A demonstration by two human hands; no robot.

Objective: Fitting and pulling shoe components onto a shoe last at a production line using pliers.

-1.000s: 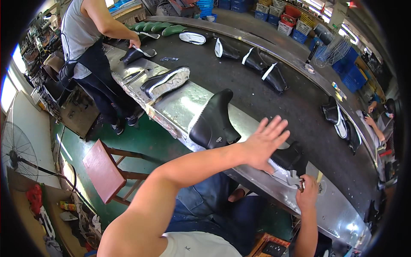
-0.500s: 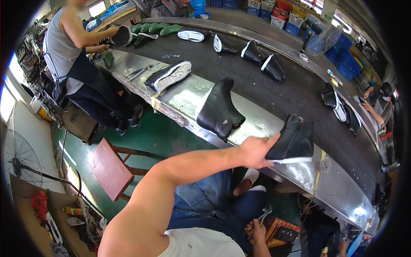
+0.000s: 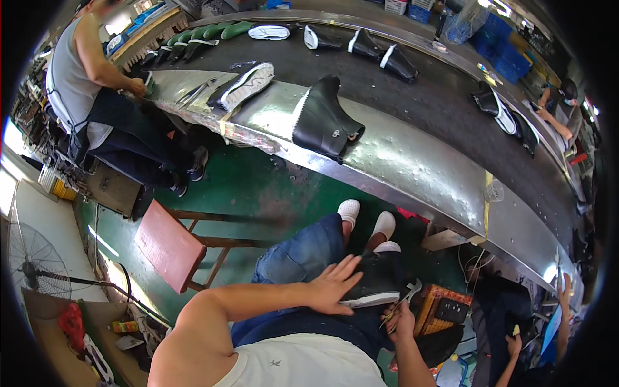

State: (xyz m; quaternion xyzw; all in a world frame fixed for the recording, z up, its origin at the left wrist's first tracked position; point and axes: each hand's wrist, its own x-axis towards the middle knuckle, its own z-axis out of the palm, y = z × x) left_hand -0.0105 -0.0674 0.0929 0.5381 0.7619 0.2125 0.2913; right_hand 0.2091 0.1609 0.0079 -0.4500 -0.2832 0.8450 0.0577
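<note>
A black ankle boot [image 3: 377,276] with a white sole edge lies across my lap. My left hand [image 3: 332,286] rests against one end of it, fingers spread and thumb near the sole. My right hand [image 3: 401,322] is closed round the handles of metal pincers [image 3: 412,289], whose jaws point up beside the boot. On the metal ledge ahead stands another black boot [image 3: 324,124]. Farther left along the ledge, a black shoe with a pale sole [image 3: 248,86] lies on its side.
Beyond the ledge a dark conveyor belt [image 3: 429,106] carries several boots. A co-worker [image 3: 97,77] stands at the left, another person sits across the belt. A red-topped stool [image 3: 166,245] stands to my left. An orange-framed box [image 3: 443,306] is by my right hand.
My left hand has brought the boot from the metal ledge down to my lap, its fingers now spread. My right hand with the pincers has shifted slightly up. The view has tilted downward.
</note>
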